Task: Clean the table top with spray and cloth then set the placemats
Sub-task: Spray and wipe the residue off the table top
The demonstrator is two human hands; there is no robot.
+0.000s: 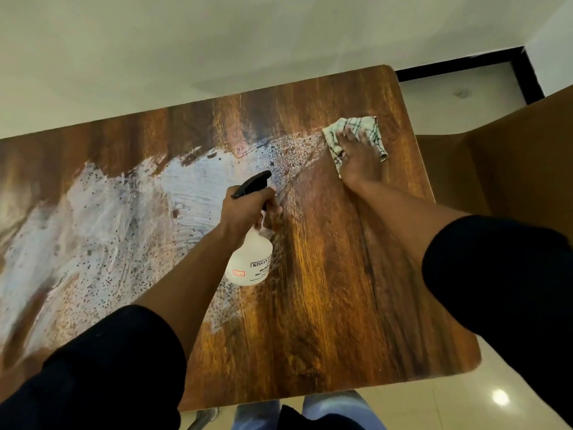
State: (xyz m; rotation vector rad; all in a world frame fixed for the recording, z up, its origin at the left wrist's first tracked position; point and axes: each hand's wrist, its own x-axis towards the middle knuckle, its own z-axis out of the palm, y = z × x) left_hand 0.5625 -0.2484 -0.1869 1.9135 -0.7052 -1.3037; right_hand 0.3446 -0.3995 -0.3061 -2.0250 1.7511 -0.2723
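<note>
Right hand (356,156): fingers spread flat, pressing the checked cloth (369,131) onto the far right corner of the wooden surface (341,290). Left hand (248,206): fingers curled round the neck of the spray bottle (251,259), held above the middle of the surface, black nozzle (252,183) pointing away from the person. Wet film and droplets cover the left and centre; the right part looks dry or already wiped. Judgement: spraying largely done, wiping only begun at one corner. Most of the wet area is left to wipe. No placemats in view; setting them not started.
</note>
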